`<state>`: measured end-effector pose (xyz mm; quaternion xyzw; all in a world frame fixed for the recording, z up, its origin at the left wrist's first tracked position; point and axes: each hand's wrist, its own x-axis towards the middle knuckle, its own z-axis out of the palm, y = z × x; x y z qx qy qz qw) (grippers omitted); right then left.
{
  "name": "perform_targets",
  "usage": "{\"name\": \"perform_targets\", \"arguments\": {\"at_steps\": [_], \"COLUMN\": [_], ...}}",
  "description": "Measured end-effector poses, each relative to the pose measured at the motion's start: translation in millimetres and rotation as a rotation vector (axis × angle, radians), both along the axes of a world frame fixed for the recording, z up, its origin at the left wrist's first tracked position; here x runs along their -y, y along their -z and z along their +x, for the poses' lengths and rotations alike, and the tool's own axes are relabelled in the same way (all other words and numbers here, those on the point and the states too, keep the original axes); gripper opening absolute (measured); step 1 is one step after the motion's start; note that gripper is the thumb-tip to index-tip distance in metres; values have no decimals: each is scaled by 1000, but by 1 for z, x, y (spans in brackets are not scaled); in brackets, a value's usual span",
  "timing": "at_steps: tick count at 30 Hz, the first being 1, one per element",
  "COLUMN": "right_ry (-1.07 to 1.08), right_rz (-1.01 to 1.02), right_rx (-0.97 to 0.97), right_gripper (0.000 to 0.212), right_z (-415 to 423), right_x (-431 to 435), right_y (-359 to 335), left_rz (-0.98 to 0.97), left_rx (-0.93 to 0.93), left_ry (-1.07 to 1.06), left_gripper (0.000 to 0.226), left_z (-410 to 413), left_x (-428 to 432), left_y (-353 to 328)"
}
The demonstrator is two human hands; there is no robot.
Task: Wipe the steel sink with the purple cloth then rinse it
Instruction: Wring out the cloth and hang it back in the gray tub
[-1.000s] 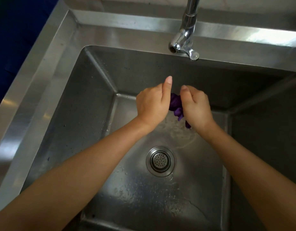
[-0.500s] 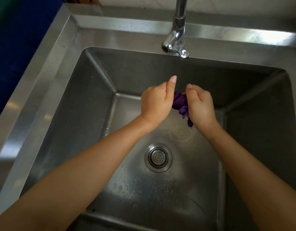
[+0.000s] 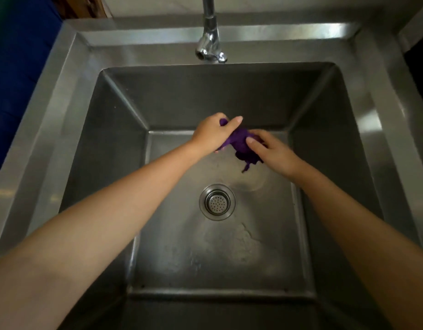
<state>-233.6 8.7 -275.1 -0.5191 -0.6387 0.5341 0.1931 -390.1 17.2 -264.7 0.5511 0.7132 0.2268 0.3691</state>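
Note:
A bunched purple cloth (image 3: 241, 145) hangs in mid-air over the back half of the steel sink (image 3: 110, 148). My left hand (image 3: 211, 133) grips its left end, with a bit of cloth poking out above the fist. My right hand (image 3: 267, 151) holds its right end from the side, and a thin tail of cloth dangles below. The sink floor under the hands is wet, with a film of water near the round drain strainer (image 3: 217, 201).
A chrome tap (image 3: 210, 47) stands at the back rim, its spout over the basin's far edge; no water runs from it. Wide steel ledges frame the basin on all sides. A dark blue surface (image 3: 17, 75) lies beyond the left ledge.
My head has pulled back, so more of the sink shows. My hands have drawn apart a little, and more of the cloth is exposed between them.

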Motion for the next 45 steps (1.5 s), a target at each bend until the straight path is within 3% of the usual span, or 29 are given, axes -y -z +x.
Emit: {"name": "perform_targets", "arguments": {"at_steps": [5,7,10,13,18,23,25,29,33,39,41,45], "right_ry": [0,35,58,71,76,235,341,486,581,480,449,593], "right_rz": [-12,105,274,293,310,271,206,33,55,213,234,447], "right_rx": [105,225,550,663,613,490,359,8,-147,-133,-130,36], "right_gripper": [25,26,37,39,46,40,30,50,52,24,24,13], "right_z": [19,26,44,61,80,104,119,148,174,230,245,270], "right_x": [26,38,53,72,102,132,142,162,179,202,208,219], "right_y": [1,-14,-43,-77,-147,-214,-232,-272,-326,-408,-430,-465], "left_rz": [-187,-266,-338,-307,-59,142,158,107,64,53,84,136], "left_rx": [371,485,526,454,273,347,394,543,681,714,737,655], "left_ry": [141,183,267,313,364,328,355,553,729,861,862,882], "left_gripper": [9,18,26,26,32,35,38,42,43,41,40,39], "left_z": [-3,0,9,27,69,114,128,161,191,226,235,251], "left_x": [27,29,28,32,42,49,48,55,72,98,104,115], "left_y": [-21,-37,-70,-103,-161,-224,-250,-308,-367,-449,-471,-500]}}
